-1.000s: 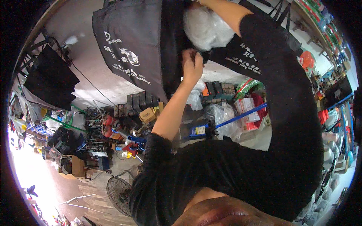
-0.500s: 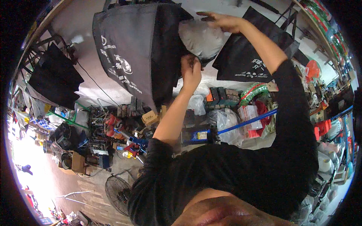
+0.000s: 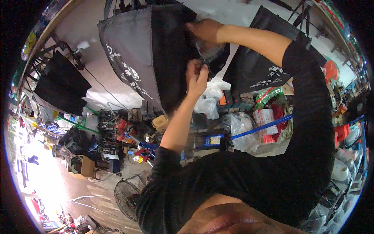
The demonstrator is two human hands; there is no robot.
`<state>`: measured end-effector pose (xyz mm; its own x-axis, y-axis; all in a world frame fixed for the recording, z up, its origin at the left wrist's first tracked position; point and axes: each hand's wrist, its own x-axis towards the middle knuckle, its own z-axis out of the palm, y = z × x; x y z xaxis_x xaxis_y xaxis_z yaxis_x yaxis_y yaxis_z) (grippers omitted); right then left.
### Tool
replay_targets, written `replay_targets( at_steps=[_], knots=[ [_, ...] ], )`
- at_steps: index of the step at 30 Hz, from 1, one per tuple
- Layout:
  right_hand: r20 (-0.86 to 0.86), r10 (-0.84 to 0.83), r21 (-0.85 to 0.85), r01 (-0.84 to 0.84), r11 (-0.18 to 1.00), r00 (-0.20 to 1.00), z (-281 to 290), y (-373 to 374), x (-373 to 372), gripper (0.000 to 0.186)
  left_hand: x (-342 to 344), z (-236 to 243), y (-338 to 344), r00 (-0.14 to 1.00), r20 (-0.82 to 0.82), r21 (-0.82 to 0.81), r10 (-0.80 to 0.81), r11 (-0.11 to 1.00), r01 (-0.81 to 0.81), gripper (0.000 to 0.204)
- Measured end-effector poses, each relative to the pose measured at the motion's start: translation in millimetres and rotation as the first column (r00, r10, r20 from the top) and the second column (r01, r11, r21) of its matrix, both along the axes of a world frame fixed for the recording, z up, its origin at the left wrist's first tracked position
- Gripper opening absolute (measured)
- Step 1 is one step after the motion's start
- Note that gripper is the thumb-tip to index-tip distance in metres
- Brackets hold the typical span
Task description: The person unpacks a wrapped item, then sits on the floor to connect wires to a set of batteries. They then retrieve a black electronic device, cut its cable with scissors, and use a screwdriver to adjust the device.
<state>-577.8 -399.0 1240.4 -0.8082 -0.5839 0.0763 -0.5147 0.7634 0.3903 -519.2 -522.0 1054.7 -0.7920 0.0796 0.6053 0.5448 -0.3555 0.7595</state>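
Observation:
A large black tote bag with white print hangs at the upper middle, its side facing me. Its right edge is pinched in my left hand, fingers closed. Above that, my right hand reaches across to the bag's upper right side, blurred by motion, with its fingers partly lost against the dark fabric. A pale plastic bundle shows just below my right hand, against the bag's right edge and mostly hidden. Whether the right fingers grip anything is unclear.
Other black tote bags hang to the right and far left. Below are clear plastic bags, a blue bar, a cardboard box and a standing fan. Stocked shelving lines the right.
My right hand has moved left and slightly down, from the pale bundle's top right to the tote bag's side. The bundle is now largely covered. My left hand keeps its pinch.

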Motion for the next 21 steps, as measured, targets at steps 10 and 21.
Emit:
replay_targets(
  at_steps=[10,21],
  knots=[
    [-0.162,-0.261,-0.553,0.132,0.823,0.952,-15,-4,-80,0.083,6,9,-14,0.963,0.267,0.225,-0.030,0.974,-0.032,0.022],
    [-0.480,0.105,-0.503,-0.372,0.780,0.871,-59,51,-2,0.076,9,8,-28,0.950,0.311,0.140,-0.013,0.990,-0.033,0.022]
  ],
)
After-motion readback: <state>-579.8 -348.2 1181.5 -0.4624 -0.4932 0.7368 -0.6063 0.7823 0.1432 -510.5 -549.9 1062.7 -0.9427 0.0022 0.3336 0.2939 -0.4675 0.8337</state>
